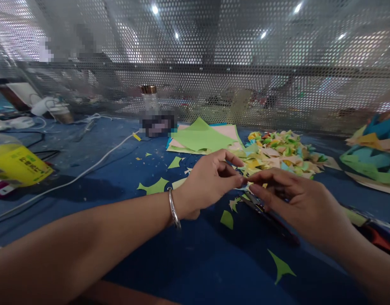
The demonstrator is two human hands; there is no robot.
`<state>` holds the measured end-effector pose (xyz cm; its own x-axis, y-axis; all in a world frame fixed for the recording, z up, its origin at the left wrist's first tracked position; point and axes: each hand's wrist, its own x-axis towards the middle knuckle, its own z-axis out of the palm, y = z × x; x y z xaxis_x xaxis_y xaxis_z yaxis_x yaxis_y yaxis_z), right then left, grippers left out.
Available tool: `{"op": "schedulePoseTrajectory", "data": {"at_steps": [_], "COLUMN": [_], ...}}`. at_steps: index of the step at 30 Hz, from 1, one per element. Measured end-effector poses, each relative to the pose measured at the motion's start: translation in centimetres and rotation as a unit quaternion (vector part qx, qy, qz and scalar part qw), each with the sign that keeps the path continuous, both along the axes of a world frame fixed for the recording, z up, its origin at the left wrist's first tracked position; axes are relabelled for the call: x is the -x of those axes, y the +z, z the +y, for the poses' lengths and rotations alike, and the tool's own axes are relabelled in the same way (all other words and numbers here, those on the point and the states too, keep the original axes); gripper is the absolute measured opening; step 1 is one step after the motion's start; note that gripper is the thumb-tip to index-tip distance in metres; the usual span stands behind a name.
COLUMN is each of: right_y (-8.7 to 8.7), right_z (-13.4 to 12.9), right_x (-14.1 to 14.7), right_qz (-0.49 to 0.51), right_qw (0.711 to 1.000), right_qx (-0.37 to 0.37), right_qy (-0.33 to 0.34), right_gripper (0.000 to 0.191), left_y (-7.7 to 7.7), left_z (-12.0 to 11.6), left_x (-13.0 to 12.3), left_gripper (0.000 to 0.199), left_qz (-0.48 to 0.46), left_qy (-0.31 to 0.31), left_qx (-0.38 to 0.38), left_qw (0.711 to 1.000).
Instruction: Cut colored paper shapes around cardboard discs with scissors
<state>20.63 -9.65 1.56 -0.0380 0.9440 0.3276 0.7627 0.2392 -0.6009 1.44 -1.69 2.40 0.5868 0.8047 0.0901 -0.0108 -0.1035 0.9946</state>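
My left hand (210, 180), with a silver bangle (173, 205) at its wrist, is closed, thumb and forefinger pinched together. Facing it, my right hand (286, 192) pinches at almost the same spot, the fingertips nearly touching. Whatever lies between them is too small or hidden to name. Below my right hand rests a pair of scissors (274, 222), partly covered by it. Green paper scraps (227, 220) lie on the blue table (195, 262) around the hands. Just beyond is a heap of cut paper pieces (280, 154) in green, yellow and peach.
Behind the hands lies a stack of coloured paper sheets (201, 135). A glass bottle (150, 101) stands near the perforated metal screen (201, 55). At left are a yellow-labelled container (20, 163) and a white cable (96, 163). More folded paper (375, 148) sits at right.
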Motion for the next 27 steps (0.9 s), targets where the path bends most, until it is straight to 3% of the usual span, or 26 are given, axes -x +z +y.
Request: {"op": "schedulePoseTrajectory", "data": {"at_steps": [3, 9, 14, 18, 20, 27], "right_y": [-0.2, -1.1, -2.0, -1.5, -1.1, 0.3], "right_z": [-0.1, -0.3, -0.2, -0.1, -0.2, -0.2], "right_x": [0.6, 1.5, 1.4, 1.4, 1.4, 0.8], "right_qz": [-0.035, -0.125, -0.159, -0.164, -0.159, -0.104], "right_qw": [0.999, 0.972, 0.963, 0.959, 0.964, 0.992], "right_qx": [-0.023, -0.005, -0.014, -0.012, -0.023, -0.059], "right_qy": [0.031, 0.197, 0.216, 0.231, 0.213, 0.032], "right_gripper": [0.021, 0.017, 0.024, 0.024, 0.024, 0.023], "left_y": [0.2, 0.0, -0.7, -0.9, -0.8, -0.8], "left_z": [0.5, 0.6, 0.4, 0.3, 0.1, -0.5], "left_x": [-0.2, -0.4, 0.3, 0.8, 1.0, 0.9], "left_gripper": [0.026, 0.014, 0.008, 0.008, 0.009, 0.01], "left_qz": [-0.008, -0.02, -0.023, -0.035, -0.037, -0.021], "left_qy": [0.042, 0.068, 0.049, 0.039, 0.036, 0.023], "left_qx": [0.035, 0.108, 0.121, 0.118, 0.121, 0.121], "left_qw": [0.998, 0.992, 0.991, 0.992, 0.991, 0.992]}}
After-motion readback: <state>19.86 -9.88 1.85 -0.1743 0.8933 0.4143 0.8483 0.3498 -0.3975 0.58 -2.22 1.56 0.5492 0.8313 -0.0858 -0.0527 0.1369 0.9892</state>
